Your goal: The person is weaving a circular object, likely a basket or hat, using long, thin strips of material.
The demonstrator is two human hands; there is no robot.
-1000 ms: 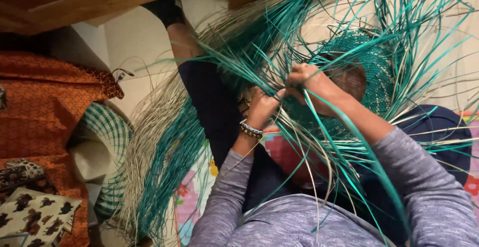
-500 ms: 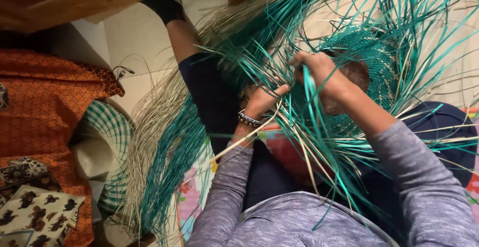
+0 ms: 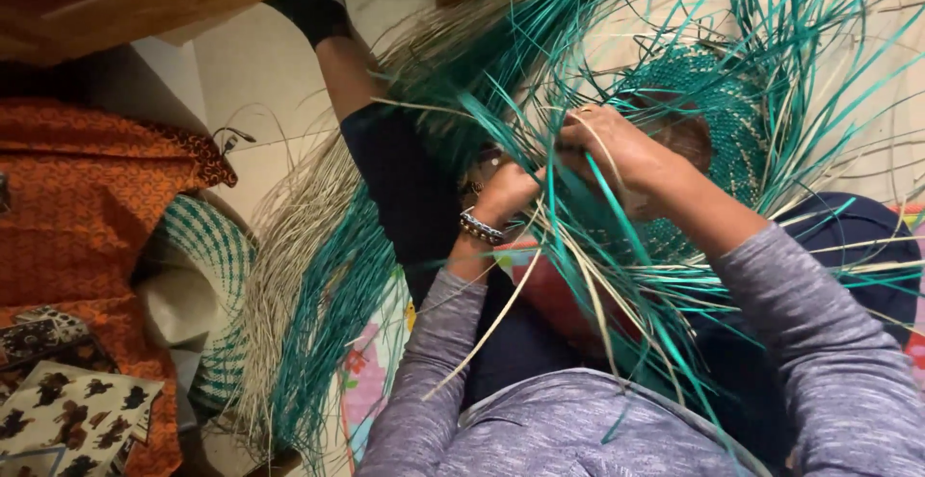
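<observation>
1. Far to the left of both hands lay an orange patterned cloth; below it sat a printed fabric piece; nearer in, a finished green-and-cream woven piece rested beside a loose bundle of teal and pale straw strands.
2. The left hand, a beaded bracelet at its wrist, was closed among the strands; its fingers seemed to pinch a few, though the straw hid the exact grip.
3. Just right of it, the right hand curled over and gripped teal strands where they crossed, fingers pressed together, not spread.
4. Directly beyond the right hand, touching it, stood the half-woven teal basket, resting on the person's lap with unwoven strands fanning out all round.
5. Judged from this, the step in hand was plaiting loose strands into the basket wall; the next move would call for holding the crossed strands taut while one more strand is drawn through.
</observation>
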